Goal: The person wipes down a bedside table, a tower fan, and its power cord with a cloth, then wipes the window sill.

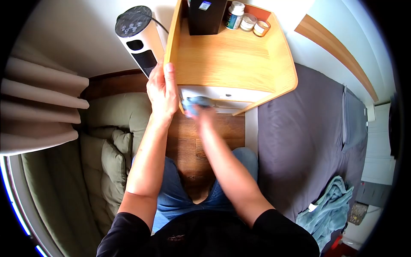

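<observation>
My left hand (164, 92) is wrapped round the left side panel of a wooden nightstand (227, 64), with the thumb on the panel's front edge. Low at the nightstand's front, my right hand (201, 115) holds a blue cloth (195, 103) against the left part of the white drawer fronts (227, 93). That hand is smeared by motion, and some of its fingers are hidden. On the nightstand top stand a black box (206, 19), a white bottle (235, 15) with a dark label, and two small jars (248, 22).
A tower-shaped appliance (141, 38) with a black top and a cable stands left of the nightstand. An olive cushioned seat (102, 158) and a curtain (43, 107) lie further left. To the right is a bed with a dark grey sheet (291, 141) and a crumpled teal fabric (329, 210).
</observation>
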Demonstrator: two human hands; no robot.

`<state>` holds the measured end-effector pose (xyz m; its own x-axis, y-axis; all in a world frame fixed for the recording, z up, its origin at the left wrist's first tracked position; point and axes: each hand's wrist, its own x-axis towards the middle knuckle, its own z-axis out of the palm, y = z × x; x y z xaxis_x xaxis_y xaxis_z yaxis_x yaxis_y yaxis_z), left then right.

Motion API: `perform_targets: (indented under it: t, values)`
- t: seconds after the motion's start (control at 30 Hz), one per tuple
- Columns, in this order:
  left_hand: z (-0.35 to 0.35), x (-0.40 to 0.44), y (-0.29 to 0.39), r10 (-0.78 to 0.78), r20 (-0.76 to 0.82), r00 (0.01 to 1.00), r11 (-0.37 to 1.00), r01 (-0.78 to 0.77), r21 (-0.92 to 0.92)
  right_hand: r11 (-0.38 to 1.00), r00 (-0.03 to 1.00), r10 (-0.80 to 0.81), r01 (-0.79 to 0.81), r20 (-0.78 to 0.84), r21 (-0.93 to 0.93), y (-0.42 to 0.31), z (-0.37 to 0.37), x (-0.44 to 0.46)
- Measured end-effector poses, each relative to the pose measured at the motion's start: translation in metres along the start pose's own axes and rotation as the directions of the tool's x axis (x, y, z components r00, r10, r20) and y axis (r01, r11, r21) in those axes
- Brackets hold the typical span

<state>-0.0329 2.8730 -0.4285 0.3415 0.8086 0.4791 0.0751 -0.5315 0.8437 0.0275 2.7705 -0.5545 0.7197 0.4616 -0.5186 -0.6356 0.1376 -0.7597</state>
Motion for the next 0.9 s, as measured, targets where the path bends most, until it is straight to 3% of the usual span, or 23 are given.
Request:
perform_targets:
  t: [0.1, 0.13, 0.2, 0.3, 0.33, 0.4, 0.47, 0.5, 0.57, 0.7, 0.77, 0.83, 0.87, 0.9]
  values:
    - [0.002, 0.0, 0.003, 0.047, -0.031, 0.998, 0.999, -0.047, 0.004, 1.0, 0.996, -0.029, 0.03, -0.081, 0.006, -0.049, -0.079, 0.031]
    - [0.003, -0.001, 0.001, 0.051, -0.04, 0.998, 0.999, -0.051, 0.011, 0.993, 0.971, -0.114, 0.103, -0.21, -0.064, -0.055, -0.094, 0.038]
    - [0.003, -0.001, 0.001, 0.055, -0.051, 0.997, 0.998, -0.054, 0.02, 0.993, 0.926, -0.111, 0.089, -0.362, -0.076, -0.062, -0.119, 0.056]
    - [0.003, -0.003, 0.006, -0.002, -0.012, 1.0, 1.0, 0.002, 0.002, 0.984, 0.835, -0.177, 0.137, -0.52, -0.115, -0.042, -0.101, 0.066]
    - [0.005, -0.002, 0.005, -0.02, -0.019, 1.0, 1.0, 0.02, 0.009, 0.987, 0.857, -0.149, 0.102, -0.493, -0.121, -0.025, -0.092, 0.071]
    - [0.005, -0.002, -0.001, -0.041, -0.03, 0.999, 0.999, 0.042, 0.023, 0.995, 0.939, 0.078, -0.097, -0.334, -0.039, 0.018, -0.078, 0.078]
    - [0.007, -0.004, -0.008, 0.028, -0.076, 0.997, 0.999, -0.024, 0.047, 0.961, 0.961, 0.218, -0.242, -0.171, -0.135, 0.038, -0.059, 0.066]
    - [0.008, -0.004, -0.008, 0.025, -0.073, 0.997, 0.999, -0.021, 0.048, 0.96, 0.96, 0.22, -0.244, -0.174, -0.134, 0.051, -0.054, 0.069]
    - [0.007, -0.002, -0.007, 0.051, -0.074, 0.996, 0.997, -0.046, 0.065, 0.948, 0.97, 0.243, -0.24, 0.013, 0.208, 0.073, -0.051, 0.082]
    - [0.008, -0.003, -0.009, 0.069, -0.086, 0.994, 0.996, -0.063, 0.065, 0.881, 0.935, 0.355, -0.343, 0.022, 0.326, 0.052, -0.063, 0.082]
    - [0.007, -0.002, -0.006, 0.068, -0.075, 0.995, 0.995, -0.063, 0.076, 0.883, 0.933, 0.349, -0.296, -0.087, 0.363, 0.028, -0.081, 0.076]
    - [0.008, -0.001, -0.009, 0.131, -0.085, 0.988, 0.988, -0.123, 0.096, 0.98, 0.928, 0.157, -0.103, -0.339, 0.171, 0.009, -0.077, 0.053]
    - [0.007, 0.0, -0.009, 0.129, -0.088, 0.988, 0.988, -0.121, 0.096, 0.98, 0.928, 0.156, -0.104, -0.339, 0.167, 0.007, -0.079, 0.054]
    - [0.005, -0.001, -0.006, 0.096, -0.051, 0.994, 0.991, -0.091, 0.103, 0.999, 0.909, 0.007, 0.01, -0.418, 0.039, 0.005, -0.083, 0.057]
